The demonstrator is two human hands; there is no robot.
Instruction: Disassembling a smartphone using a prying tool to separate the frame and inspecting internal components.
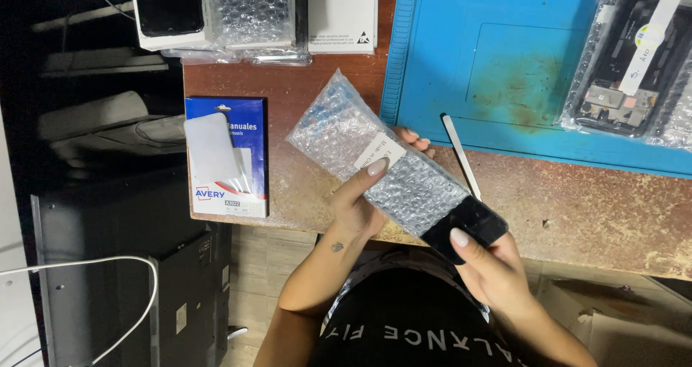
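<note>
Left hand [358,202] clamped around the middle of a bubble-wrap sleeve [375,161], thumb pressed beside its small white label [380,151], fingertips curling out past the far edge. Right hand [490,262] pinching the dark flat phone part [467,225] that sticks out of the sleeve's lower end — thumb on top, fingers underneath. Sleeve held slantwise above the near edge of the worn brown tabletop [577,208], upper end toward the blue box of labels [229,154]. Just beyond, a thin metal pry tool [461,158] lying half on the blue work mat [497,57]. Farther right on the mat, another bagged phone assembly [627,57]; along the far edge — white boxes [339,14] and more bubble wrap [252,10].
</note>
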